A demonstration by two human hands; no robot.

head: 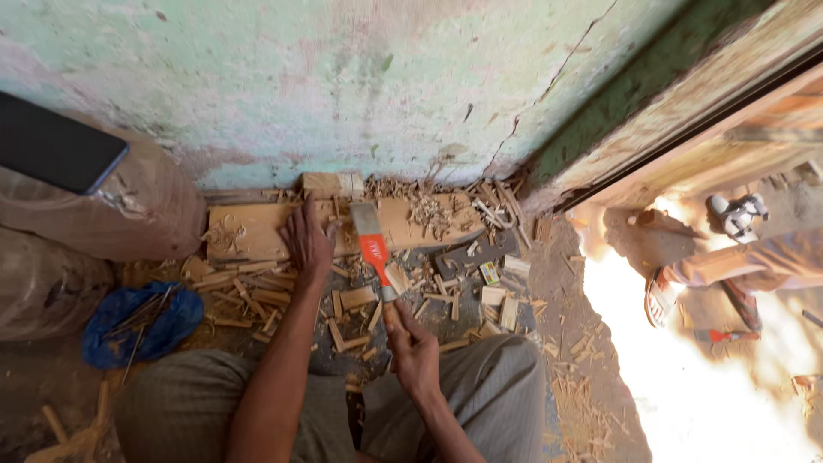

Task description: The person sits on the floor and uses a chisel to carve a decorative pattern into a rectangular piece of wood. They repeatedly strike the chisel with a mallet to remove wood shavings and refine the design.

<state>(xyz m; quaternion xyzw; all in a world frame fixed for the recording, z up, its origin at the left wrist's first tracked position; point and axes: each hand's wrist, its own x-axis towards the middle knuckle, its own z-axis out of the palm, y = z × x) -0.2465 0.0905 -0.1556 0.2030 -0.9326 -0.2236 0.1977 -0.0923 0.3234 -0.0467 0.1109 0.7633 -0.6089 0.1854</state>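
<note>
I see the right hand (414, 347) nearest, closed around the handle of a hatchet (375, 249); its long axis points away, blade over the plank (257, 230). Farther out, the left hand (307, 242) presses flat on that plank, fingers spread, just beside the blade.

Both bare forearms reach forward from between the bent knees toward the wall (343, 77). The left hand (307, 242) lies nearer the wall, palm down, fingers pointing at it and bunched together, pressing flat. The right hand (415, 350) sits farther back from the wall, closed in a fist with knuckles up, wrist bent slightly inward.
</note>
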